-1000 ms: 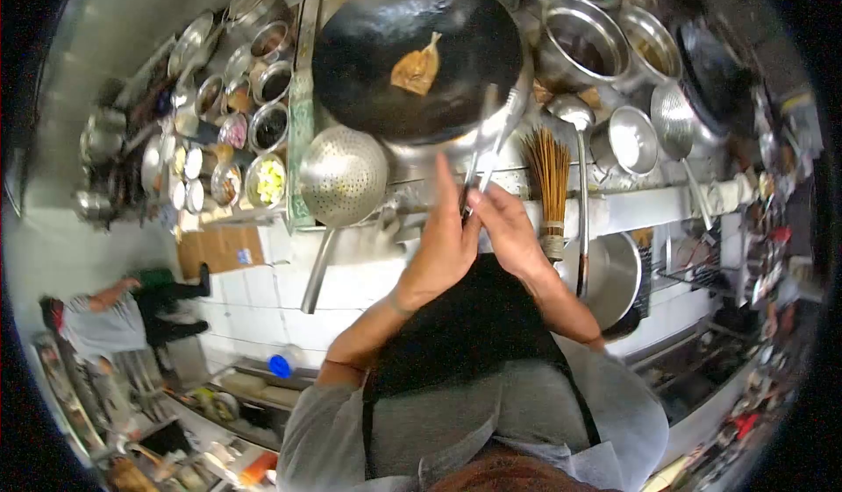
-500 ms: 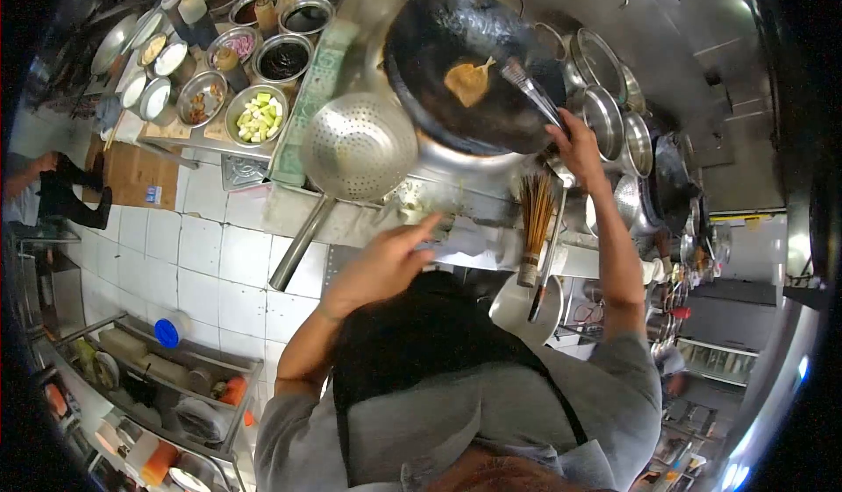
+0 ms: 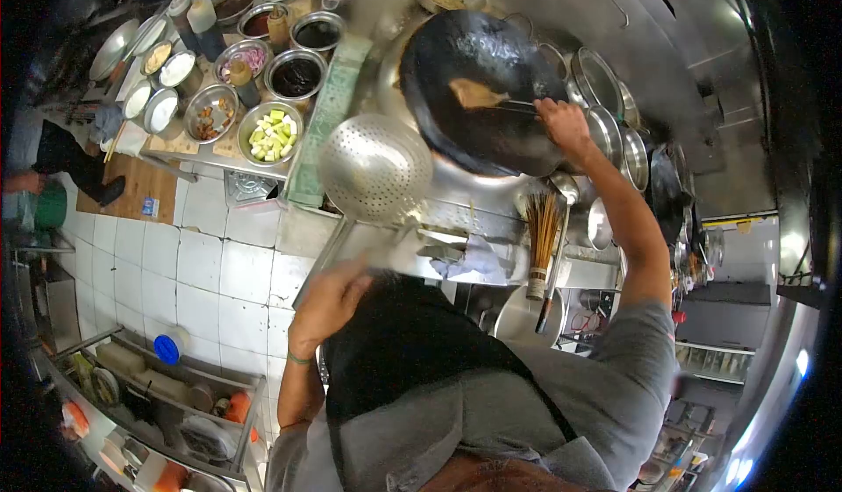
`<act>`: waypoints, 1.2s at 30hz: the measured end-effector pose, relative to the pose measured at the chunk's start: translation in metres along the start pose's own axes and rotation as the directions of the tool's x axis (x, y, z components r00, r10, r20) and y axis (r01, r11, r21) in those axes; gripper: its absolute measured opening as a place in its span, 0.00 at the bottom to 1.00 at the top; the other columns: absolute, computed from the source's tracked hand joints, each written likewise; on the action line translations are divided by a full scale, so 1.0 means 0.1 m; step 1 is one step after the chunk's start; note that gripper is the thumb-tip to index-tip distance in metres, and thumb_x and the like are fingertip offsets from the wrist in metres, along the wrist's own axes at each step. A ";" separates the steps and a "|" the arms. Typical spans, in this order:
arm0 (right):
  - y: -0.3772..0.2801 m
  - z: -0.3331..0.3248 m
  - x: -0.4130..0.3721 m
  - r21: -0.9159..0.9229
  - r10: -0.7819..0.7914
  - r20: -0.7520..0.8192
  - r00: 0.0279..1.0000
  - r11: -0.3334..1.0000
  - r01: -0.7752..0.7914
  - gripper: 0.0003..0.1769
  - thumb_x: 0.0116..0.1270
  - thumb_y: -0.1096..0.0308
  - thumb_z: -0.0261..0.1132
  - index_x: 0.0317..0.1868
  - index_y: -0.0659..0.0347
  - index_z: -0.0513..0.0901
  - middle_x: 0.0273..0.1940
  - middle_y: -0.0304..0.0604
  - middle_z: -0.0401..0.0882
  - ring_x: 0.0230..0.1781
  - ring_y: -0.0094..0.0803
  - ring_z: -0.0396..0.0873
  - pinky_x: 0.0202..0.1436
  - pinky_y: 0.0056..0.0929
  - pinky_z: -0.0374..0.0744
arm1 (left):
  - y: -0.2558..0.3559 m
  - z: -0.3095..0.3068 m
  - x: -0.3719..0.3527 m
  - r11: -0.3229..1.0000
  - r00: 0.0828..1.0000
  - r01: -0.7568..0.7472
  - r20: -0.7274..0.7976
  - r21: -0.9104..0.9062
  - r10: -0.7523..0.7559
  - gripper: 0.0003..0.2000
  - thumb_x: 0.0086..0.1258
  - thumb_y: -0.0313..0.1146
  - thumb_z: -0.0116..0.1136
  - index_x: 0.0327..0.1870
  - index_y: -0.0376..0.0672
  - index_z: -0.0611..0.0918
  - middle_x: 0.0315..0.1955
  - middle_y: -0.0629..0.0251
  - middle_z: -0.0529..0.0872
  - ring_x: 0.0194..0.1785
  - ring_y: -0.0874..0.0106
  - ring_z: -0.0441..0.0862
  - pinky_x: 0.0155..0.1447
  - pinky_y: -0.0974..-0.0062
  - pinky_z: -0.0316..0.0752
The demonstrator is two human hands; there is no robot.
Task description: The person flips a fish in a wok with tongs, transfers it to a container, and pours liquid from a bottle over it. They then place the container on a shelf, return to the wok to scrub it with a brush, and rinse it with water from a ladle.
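Observation:
A large black wok [image 3: 438,137] stands on the stove, and a flat brown fish [image 3: 474,94] lies inside it. My right hand [image 3: 564,125] is closed round slim metal tongs [image 3: 519,105] reaching to the fish's tail end. My left hand [image 3: 326,312] hovers in front of the apron, smeared a little by motion, thumb and fingers apart and nothing seen between them. In this view it overlaps the handle of a big perforated skimmer [image 3: 375,167] that rests beside the wok. A crumpled grey cloth [image 3: 474,260] lies on the counter edge.
Metal bowls of sauces and cut green vegetables [image 3: 270,134] crowd the left table. A bamboo brush [image 3: 541,229] and a ladle [image 3: 561,189] lean at the front right. Strainers [image 3: 598,78] line the right side. Another person's hand [image 3: 24,182] shows far left.
My right hand has moved up and left over the wok, bringing the tongs to the fish, which has turned and shifted. My left hand has drawn back to the left, towards the skimmer handle.

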State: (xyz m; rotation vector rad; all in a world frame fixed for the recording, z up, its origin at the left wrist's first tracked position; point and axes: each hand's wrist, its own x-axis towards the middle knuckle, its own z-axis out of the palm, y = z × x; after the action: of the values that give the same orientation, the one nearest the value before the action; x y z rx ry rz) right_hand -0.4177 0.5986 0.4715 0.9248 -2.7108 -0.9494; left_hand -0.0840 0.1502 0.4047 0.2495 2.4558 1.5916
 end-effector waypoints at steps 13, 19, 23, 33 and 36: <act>0.02 0.07 0.02 0.700 0.248 0.693 0.677 -0.003 -0.714 0.17 0.73 0.53 0.63 0.39 0.58 0.87 0.24 0.32 0.78 0.19 0.23 0.68 0.21 0.25 0.63 | -0.11 -0.11 0.19 0.998 0.997 -0.065 0.031 -0.004 0.065 0.22 0.73 0.29 0.60 0.67 0.39 0.75 0.48 0.47 0.86 0.44 0.58 0.87 0.46 0.68 0.81; 0.10 0.12 0.01 0.390 0.422 0.463 0.779 0.692 -0.607 0.21 0.72 0.50 0.63 0.48 0.61 0.86 0.34 0.50 0.86 0.34 0.47 0.86 0.37 0.44 0.81 | -0.07 -0.16 0.12 0.995 0.999 0.021 -0.030 -0.097 -0.024 0.16 0.71 0.30 0.60 0.57 0.35 0.79 0.42 0.44 0.85 0.42 0.50 0.84 0.46 0.62 0.78; -0.10 -0.31 0.03 0.387 0.393 0.219 0.893 0.805 -0.450 0.20 0.71 0.51 0.61 0.51 0.59 0.86 0.43 0.54 0.87 0.45 0.54 0.85 0.46 0.51 0.83 | -0.06 -0.16 0.11 0.992 0.997 0.051 -0.056 -0.112 -0.057 0.12 0.70 0.30 0.61 0.51 0.33 0.81 0.37 0.44 0.84 0.40 0.49 0.84 0.44 0.61 0.76; -0.55 0.01 0.25 0.239 0.243 0.308 0.920 0.916 -0.322 0.15 0.73 0.56 0.59 0.50 0.55 0.85 0.40 0.51 0.86 0.41 0.50 0.87 0.41 0.45 0.85 | -0.07 -0.13 0.12 0.996 0.998 0.047 -0.042 -0.072 -0.050 0.16 0.71 0.30 0.61 0.56 0.33 0.79 0.42 0.46 0.86 0.43 0.53 0.85 0.46 0.65 0.78; -0.47 0.15 0.26 0.320 0.199 0.273 0.941 0.904 -0.284 0.15 0.73 0.56 0.60 0.49 0.56 0.85 0.38 0.52 0.87 0.40 0.51 0.87 0.40 0.45 0.85 | -0.18 -0.07 0.12 1.000 1.000 0.022 -0.007 -0.007 -0.022 0.22 0.74 0.31 0.59 0.67 0.37 0.75 0.48 0.49 0.87 0.44 0.62 0.87 0.44 0.70 0.81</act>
State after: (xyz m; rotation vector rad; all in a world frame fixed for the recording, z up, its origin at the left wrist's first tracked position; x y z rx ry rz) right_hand -0.4192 0.5619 0.4291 0.5194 -3.1748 -0.5580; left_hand -0.0977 0.1399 0.3903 0.2153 2.4497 1.5942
